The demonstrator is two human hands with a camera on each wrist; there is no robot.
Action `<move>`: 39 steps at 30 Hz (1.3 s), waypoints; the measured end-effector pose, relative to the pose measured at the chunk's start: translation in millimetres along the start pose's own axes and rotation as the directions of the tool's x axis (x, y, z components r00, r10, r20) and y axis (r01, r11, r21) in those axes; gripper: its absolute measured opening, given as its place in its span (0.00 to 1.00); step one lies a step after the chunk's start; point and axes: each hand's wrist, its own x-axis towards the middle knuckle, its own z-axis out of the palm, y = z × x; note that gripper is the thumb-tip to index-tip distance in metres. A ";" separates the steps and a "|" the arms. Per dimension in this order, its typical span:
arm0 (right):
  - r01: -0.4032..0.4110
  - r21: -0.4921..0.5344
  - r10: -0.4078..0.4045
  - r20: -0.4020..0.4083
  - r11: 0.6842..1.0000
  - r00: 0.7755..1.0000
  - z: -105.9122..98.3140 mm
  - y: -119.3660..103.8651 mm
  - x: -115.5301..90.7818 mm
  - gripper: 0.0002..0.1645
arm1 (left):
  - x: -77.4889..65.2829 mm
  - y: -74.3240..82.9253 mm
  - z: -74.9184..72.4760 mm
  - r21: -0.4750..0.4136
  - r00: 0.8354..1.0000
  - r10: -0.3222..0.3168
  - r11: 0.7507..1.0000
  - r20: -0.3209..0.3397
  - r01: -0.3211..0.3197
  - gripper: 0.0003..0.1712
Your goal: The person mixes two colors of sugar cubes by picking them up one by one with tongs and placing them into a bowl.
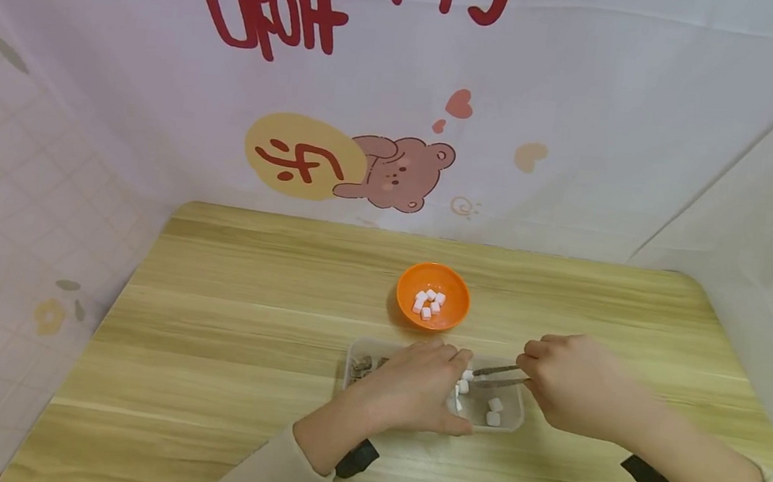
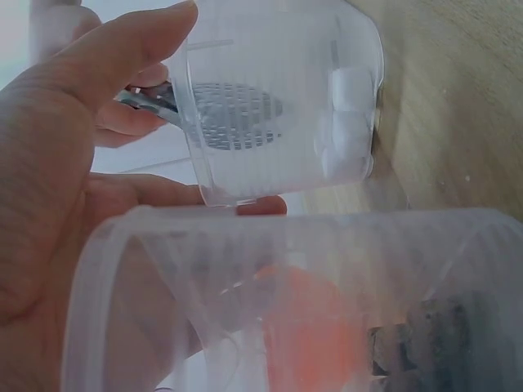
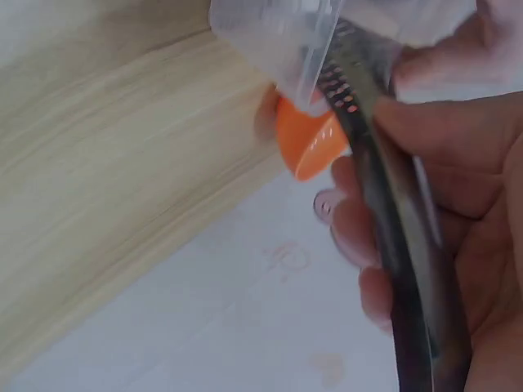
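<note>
On the wood-grain counter point(image 1: 244, 296), the clear left box point(image 1: 348, 360) holds small dark cubes point(image 1: 361, 364), partly hidden by your arm. You can't see whether it is joined to its neighbour; if it is, a jolt to one would shake both.

Next comes your left hand point(image 1: 416, 387), thumb at the near rim of the clear right box point(image 1: 517, 411) and fingers at the far one, grasping it across the top. If that grip loosens, a sideways push could slide or tip the box; your hand also covers part of what lies inside.

Just beyond the boxes stands the orange bowl point(image 1: 457, 287), upright, with several white cubes point(image 1: 435, 308) at its bottom. An elbowing knuckle or a box shoved away from you could knock it.

In the right box, loose white cubes point(image 1: 493, 419) lie on the floor, some near the tips of the metal tongs point(image 3: 400, 237). You can't tell whether a cube is between those tips; an off-centre pinch would likely make one skid away.

Farthest right, your right hand point(image 1: 570, 385) grips the tongs. Uneven squeezing could cross the tips or drop a cube on the rim.
</note>
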 end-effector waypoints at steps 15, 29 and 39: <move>-0.031 0.342 0.171 -0.387 0.939 0.906 -4.8 21.9 -26.0 0.26 | -0.2 -1.1 1.5 -0.025 1.000 -0.009 1.000 -0.010 0.009 0.52; -0.135 0.381 0.310 -0.446 0.915 0.840 20.1 34.5 10.3 0.16 | -0.5 -1.0 1.3 -0.008 1.000 0.009 1.000 -0.025 -0.009 0.53; -0.199 0.368 0.350 -0.409 0.908 0.842 58.3 36.0 33.4 0.14 | -0.4 -1.9 2.0 0.001 1.000 0.014 1.000 -0.025 -0.014 0.53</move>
